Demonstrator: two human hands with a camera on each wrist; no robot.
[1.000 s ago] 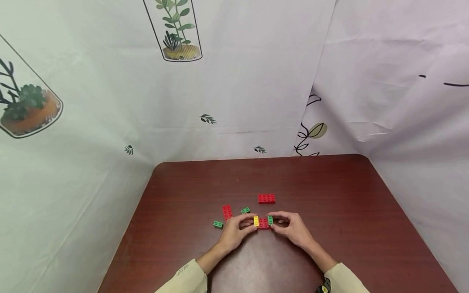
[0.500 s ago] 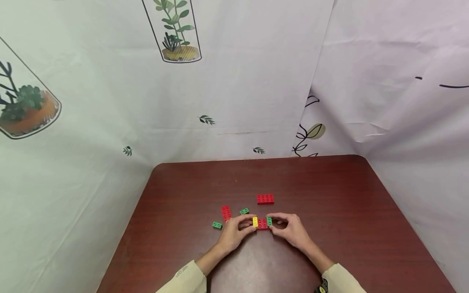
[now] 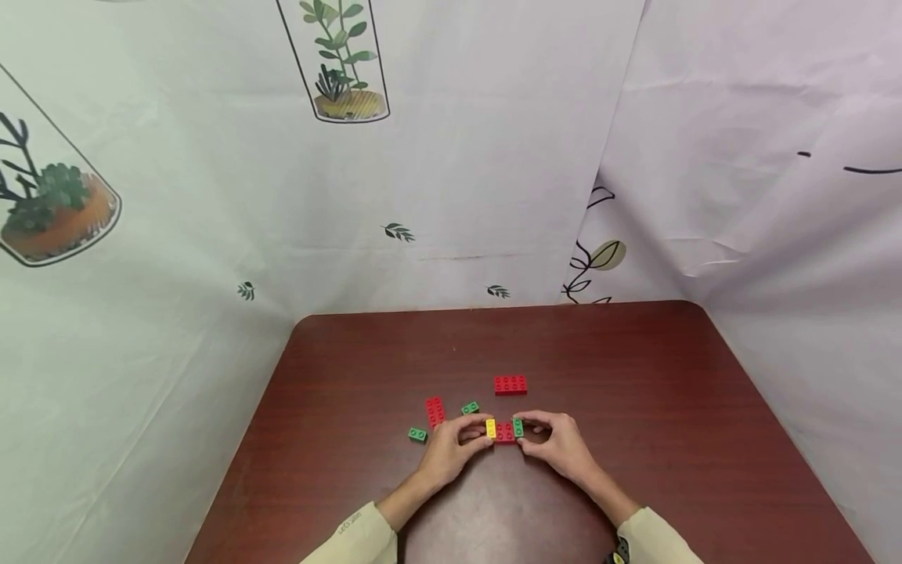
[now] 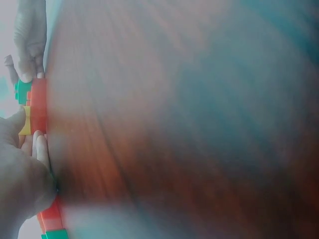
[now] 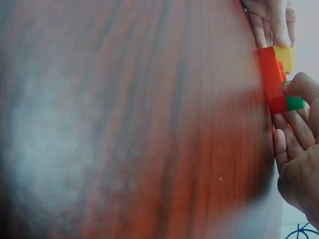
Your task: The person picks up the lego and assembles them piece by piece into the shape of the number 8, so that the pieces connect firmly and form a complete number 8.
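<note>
A red building brick (image 3: pixel 504 433) lies on the table between my hands. On its left end sits a yellow brick (image 3: pixel 490 428), on its right end a green brick (image 3: pixel 517 428); red studs show between them. My left hand (image 3: pixel 448 452) pinches the yellow brick between thumb and fingers. With thumb and index finger my right hand (image 3: pixel 566 446) pinches the green one. Both wrist views show the stack from the side: the red brick (image 4: pixel 39 105) rests at table level, and the yellow (image 5: pixel 283 59) and green (image 5: pixel 295 102) bricks stand on top of it.
Behind the stack lies a loose red brick (image 3: pixel 510 385). Another red brick (image 3: pixel 435 410) is beyond my left hand, partly hidden by it. Two small green bricks lie nearby, one green brick (image 3: pixel 417 434) left of that hand. A patterned cloth (image 3: pixel 451 196) hangs behind the table (image 3: pixel 338 376).
Both hands keep the same grip on the yellow and green bricks. The view shifts very slightly; the loose bricks stay where they were.
</note>
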